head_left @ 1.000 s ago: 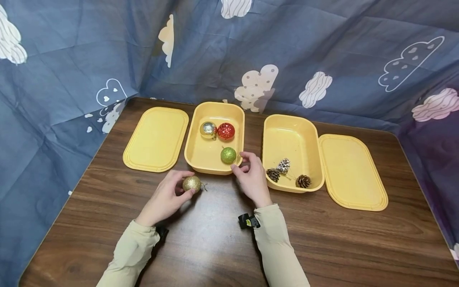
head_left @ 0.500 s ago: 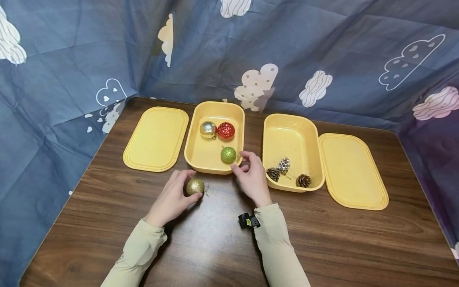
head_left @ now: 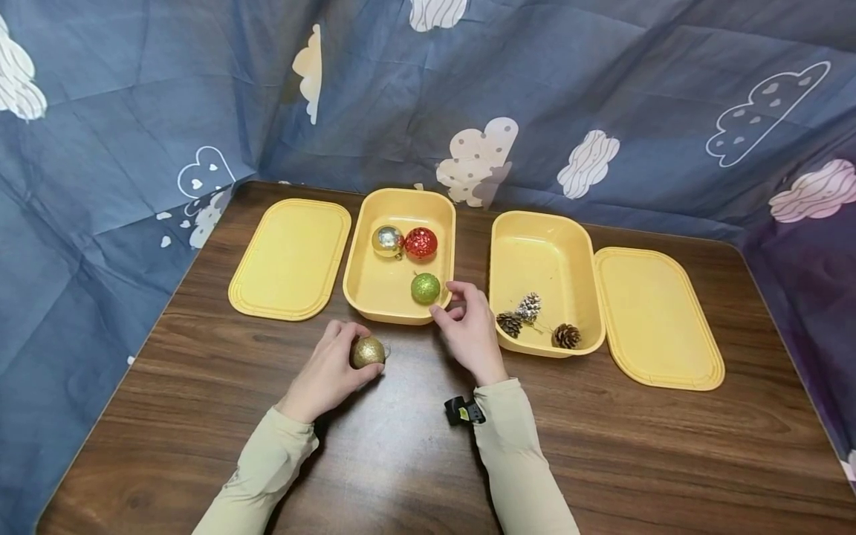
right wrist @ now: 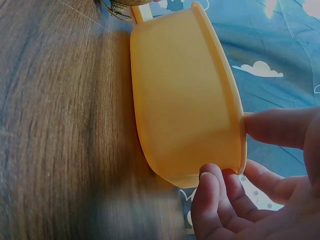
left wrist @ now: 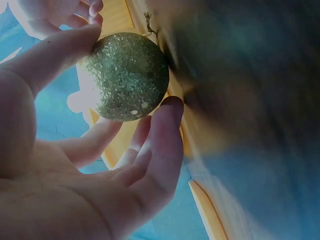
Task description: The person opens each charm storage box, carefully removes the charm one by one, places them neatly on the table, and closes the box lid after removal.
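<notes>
The gold ball now sits further right, pinched by the half-curled left hand; the right hand pinches the box corner. Slackened grip could release a rolling ball.

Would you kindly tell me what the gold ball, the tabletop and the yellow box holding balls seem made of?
Gold ball: glitter-coated, judging by its sparkling specks; the core, perhaps plastic or foam, is hidden.
Yellow box: probably moulded plastic, smooth and satin, with rounded corners.
Tabletop: wood or wood-look laminate; the brown grain and soft sheen fit either.
</notes>
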`<state>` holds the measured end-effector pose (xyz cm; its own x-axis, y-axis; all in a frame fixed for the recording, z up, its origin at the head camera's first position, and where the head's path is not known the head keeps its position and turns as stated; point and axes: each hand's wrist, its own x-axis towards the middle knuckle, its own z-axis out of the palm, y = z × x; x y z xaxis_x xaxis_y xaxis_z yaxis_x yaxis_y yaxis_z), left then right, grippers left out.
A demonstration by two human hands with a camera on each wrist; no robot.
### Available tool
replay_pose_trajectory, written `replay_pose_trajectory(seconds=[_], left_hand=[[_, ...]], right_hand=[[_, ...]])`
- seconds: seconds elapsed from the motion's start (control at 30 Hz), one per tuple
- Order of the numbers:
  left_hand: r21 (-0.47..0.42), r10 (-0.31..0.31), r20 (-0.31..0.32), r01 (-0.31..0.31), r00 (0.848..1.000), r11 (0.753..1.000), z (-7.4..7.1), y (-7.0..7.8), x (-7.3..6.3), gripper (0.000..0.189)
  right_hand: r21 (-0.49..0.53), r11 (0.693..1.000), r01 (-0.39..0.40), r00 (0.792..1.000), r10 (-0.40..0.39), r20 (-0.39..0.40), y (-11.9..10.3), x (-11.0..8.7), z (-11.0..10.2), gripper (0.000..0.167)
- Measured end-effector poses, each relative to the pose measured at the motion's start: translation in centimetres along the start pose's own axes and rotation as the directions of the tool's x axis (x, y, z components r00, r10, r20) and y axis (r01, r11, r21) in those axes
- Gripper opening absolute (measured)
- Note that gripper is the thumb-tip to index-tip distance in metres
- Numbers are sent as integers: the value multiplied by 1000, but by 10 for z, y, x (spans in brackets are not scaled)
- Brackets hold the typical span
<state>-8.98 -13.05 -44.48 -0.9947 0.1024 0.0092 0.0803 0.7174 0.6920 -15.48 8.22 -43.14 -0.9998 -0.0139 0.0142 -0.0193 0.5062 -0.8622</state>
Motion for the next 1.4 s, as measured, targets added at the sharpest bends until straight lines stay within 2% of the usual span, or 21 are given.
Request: replay_pose_trajectory(seconds=[0.27, 0.6, 0.87, 1.0, 1.17, 1.27, 1.4], left_hand=[[-3, 7, 32, -7, 999, 1000, -2, 4, -2, 51], [3, 25, 20, -25, 999, 1000, -2, 4, -2, 54], [7, 5, 14, -6, 1000, 1000, -2, 4, -1, 52], [6, -9, -1, 9, 1000, 1000, -3, 4, -1, 47], [5, 10, -40, -10, 999, 1000, -8, 4, 2, 37], [6, 6, -76, -5, 997, 1000, -16, 3, 7, 27], [-26, -32, -130, 29, 991, 999, -30, 3, 20, 26]], right_hand=[[1, 1000, -3, 1000, 3, -3, -1, 0, -1, 46], [1, 1000, -2, 1000, 2, -4, -1, 0, 0, 47], [7, 1000, 0, 1000, 0, -3, -1, 0, 0, 46], [0, 1000, -2, 1000, 2, -3, -1, 0, 0, 46], [-5, 1000, -4, 1000, 4, -5, -2, -1, -1, 47], [-5, 1000, -5, 1000, 5, -4, -2, -1, -1, 47], [-18, 1000, 2, 1000, -2, -9, -1, 0, -1, 46]])
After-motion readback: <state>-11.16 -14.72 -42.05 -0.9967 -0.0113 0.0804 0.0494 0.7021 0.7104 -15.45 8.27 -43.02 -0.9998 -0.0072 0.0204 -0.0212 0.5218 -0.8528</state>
